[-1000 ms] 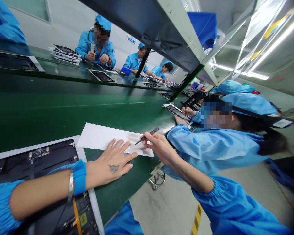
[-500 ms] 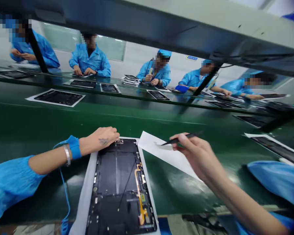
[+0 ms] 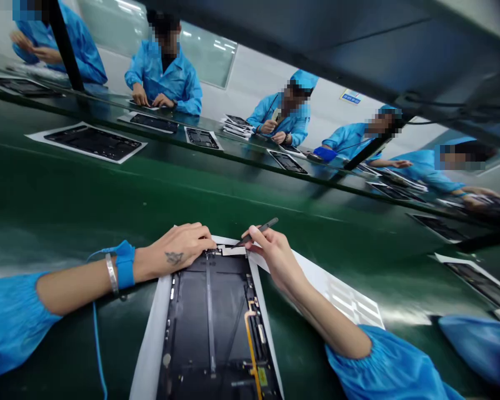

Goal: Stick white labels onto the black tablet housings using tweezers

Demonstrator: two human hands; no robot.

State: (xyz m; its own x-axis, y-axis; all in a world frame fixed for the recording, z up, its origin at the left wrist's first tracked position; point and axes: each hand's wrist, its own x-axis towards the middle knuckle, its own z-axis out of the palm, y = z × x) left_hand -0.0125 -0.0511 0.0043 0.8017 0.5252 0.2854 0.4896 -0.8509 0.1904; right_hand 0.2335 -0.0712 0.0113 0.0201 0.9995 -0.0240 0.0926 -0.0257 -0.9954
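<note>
An opened tablet housing [image 3: 229,311] with dark innards and an orange flex cable [image 3: 250,339] lies lengthwise before me on a white sheet [image 3: 148,344]. My left hand [image 3: 187,244] is closed at its far left edge, with curled fingertips on the rim. In my right hand [image 3: 277,255] is a pair of dark tweezers [image 3: 267,225], pinched between thumb and fingers. The tips reach a small white strip [image 3: 234,251] at the tablet's far right corner. Under my right forearm, a sheet of white labels [image 3: 354,297] sticks out to the right.
A blue wrist strap [image 3: 126,264] with a cord circles my left wrist. Beyond the green bench [image 3: 158,191], several co-workers in blue sit among more opened tablets [image 3: 94,141]. A grey shelf [image 3: 358,50] overhangs the bench. Blue cloth [image 3: 479,344] lies at right.
My right hand has moved left with the tweezers, from above the label sheet to the tablet's far right corner, where a white strip now shows. My left hand stays at the far edge.
</note>
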